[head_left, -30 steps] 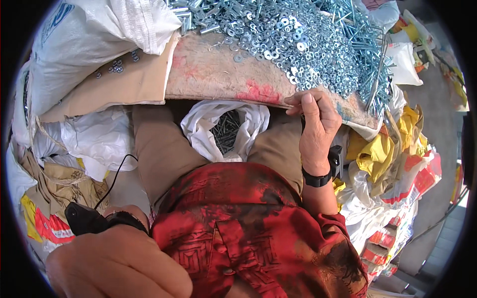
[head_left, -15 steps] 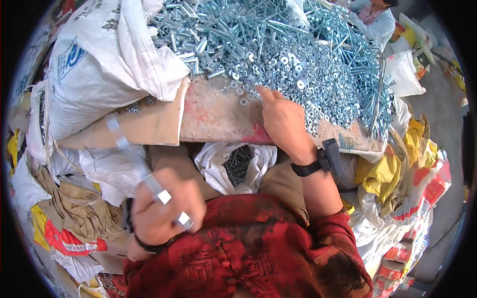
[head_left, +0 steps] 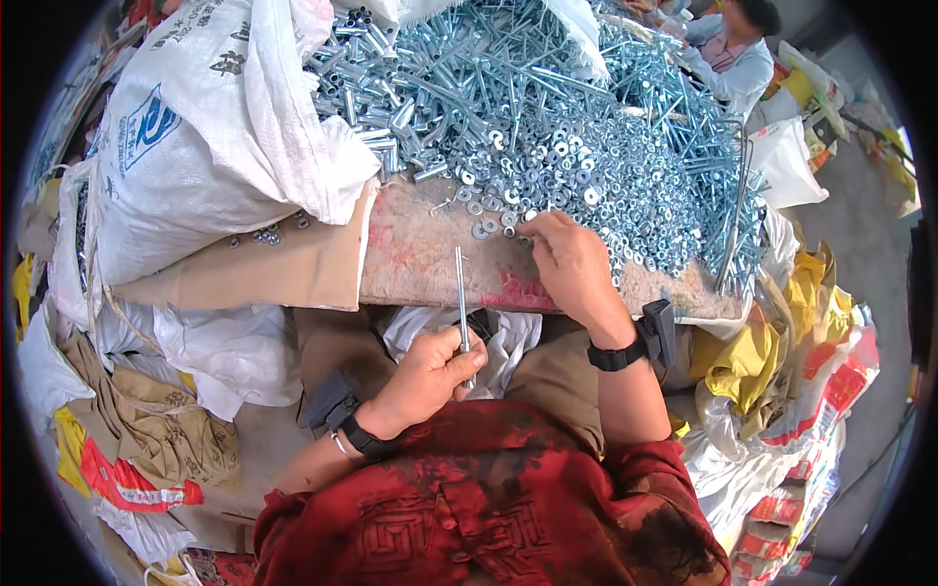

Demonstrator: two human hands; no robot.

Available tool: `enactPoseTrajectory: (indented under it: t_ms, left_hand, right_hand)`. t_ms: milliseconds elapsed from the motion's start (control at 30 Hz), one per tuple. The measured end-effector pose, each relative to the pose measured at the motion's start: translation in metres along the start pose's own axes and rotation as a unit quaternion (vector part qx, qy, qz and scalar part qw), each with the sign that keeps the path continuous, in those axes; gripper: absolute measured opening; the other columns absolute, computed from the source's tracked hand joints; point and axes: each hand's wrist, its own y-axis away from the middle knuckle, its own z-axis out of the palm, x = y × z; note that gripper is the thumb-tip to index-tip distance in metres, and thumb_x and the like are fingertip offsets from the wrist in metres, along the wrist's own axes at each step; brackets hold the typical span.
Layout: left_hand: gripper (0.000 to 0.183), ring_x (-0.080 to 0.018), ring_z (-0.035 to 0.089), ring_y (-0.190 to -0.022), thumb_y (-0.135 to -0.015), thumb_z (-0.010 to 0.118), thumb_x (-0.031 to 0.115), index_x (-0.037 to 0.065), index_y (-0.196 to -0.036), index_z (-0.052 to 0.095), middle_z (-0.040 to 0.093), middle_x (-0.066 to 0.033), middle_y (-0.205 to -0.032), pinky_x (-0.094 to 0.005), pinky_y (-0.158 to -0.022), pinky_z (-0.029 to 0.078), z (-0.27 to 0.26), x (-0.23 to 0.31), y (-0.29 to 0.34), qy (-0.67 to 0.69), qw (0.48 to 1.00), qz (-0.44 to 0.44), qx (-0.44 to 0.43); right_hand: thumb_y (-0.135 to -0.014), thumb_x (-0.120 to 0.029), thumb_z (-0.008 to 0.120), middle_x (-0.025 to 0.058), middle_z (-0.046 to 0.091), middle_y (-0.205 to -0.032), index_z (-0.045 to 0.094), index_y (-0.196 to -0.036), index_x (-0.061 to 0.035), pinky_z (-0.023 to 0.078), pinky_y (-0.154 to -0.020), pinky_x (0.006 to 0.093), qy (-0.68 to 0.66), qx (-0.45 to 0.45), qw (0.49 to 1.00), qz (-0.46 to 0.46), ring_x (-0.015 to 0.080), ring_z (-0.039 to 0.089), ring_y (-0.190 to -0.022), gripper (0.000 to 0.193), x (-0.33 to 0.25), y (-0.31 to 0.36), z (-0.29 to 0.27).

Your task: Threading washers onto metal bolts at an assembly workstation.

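Observation:
My left hand (head_left: 432,371) is closed around a thin silver metal rod (head_left: 462,298), which stands nearly upright in front of my lap. The rod's upper end reaches over the near edge of the worktable (head_left: 420,230). My right hand (head_left: 575,269) is at the near side of a heap of washers (head_left: 547,161), thumb and fingers pressed together beside a few loose washers (head_left: 486,227). Whatever may be in that pinch is too small to make out. Behind the washers lie short metal tubes (head_left: 376,88) and a tangle of long thin rods (head_left: 674,107).
A large white woven sack (head_left: 186,166) leans over cardboard (head_left: 264,269) on the left, with several nuts beside it. Between my legs is an open white bag (head_left: 513,332). Crumpled yellow packaging (head_left: 747,342) lies at right. Another person (head_left: 738,49) sits beyond the far right corner.
My left hand has moved from the left side to the middle of my lap, the blurred rod now steady and upright. My right hand has drawn back slightly toward me. The view has shifted.

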Motion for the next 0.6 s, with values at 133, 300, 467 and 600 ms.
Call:
enactPoseTrajectory:
  t_ms: [133, 300, 467, 600]
  left_hand:
    - [0.013, -0.0047, 0.049, -0.052, -0.099, 0.058, 0.016, 0.004, -0.094, 0.059, 0.054, 0.0022, -0.069, -0.0200, -0.048, 0.038, 0.007, 0.001, 0.000, 0.055, 0.998, 0.005, 0.017]
    - [0.010, -0.0046, 0.048, -0.049, -0.097, 0.057, 0.012, 0.004, -0.092, 0.060, 0.058, -0.0007, -0.066, -0.0203, -0.044, 0.033, 0.013, 0.024, 0.011, 0.030, 0.993, -0.069, 0.096]
    - [0.011, -0.0052, 0.044, -0.042, -0.098, 0.055, 0.013, 0.005, -0.090, 0.054, 0.056, -0.0034, -0.061, -0.0189, -0.037, 0.024, 0.015, 0.025, 0.009, 0.039, 0.996, -0.031, 0.079]
    - [0.013, -0.0069, 0.045, -0.042, -0.098, 0.055, 0.013, 0.005, -0.089, 0.053, 0.054, -0.0036, -0.059, -0.0191, -0.037, 0.026, 0.019, 0.026, 0.013, 0.029, 0.995, -0.019, 0.092]
  right_hand:
    - [-0.086, -0.007, 0.058, 0.0191, 0.064, -0.087, 0.065, -0.093, -0.0034, 0.051, -0.065, 0.0445, 0.004, 0.107, 0.994, -0.006, 0.0374, 0.065, -0.077, 0.010, 0.000, -0.005, 0.003]
    - [-0.081, -0.007, 0.056, 0.0218, 0.061, -0.087, 0.055, -0.092, 0.0000, 0.054, -0.058, 0.0453, 0.084, 0.074, 0.992, -0.065, 0.0374, 0.066, -0.072, 0.013, -0.002, -0.015, 0.036]
    - [-0.077, -0.005, 0.060, 0.0189, 0.063, -0.081, 0.058, -0.087, 0.0030, 0.056, -0.060, 0.0428, 0.084, 0.114, 0.989, -0.048, 0.0348, 0.068, -0.071, 0.013, 0.000, -0.016, 0.029]
    - [-0.076, -0.005, 0.060, 0.0205, 0.063, -0.081, 0.060, -0.087, 0.0047, 0.056, -0.059, 0.0424, 0.047, 0.117, 0.991, -0.050, 0.0346, 0.068, -0.072, 0.015, -0.002, -0.002, 0.023]
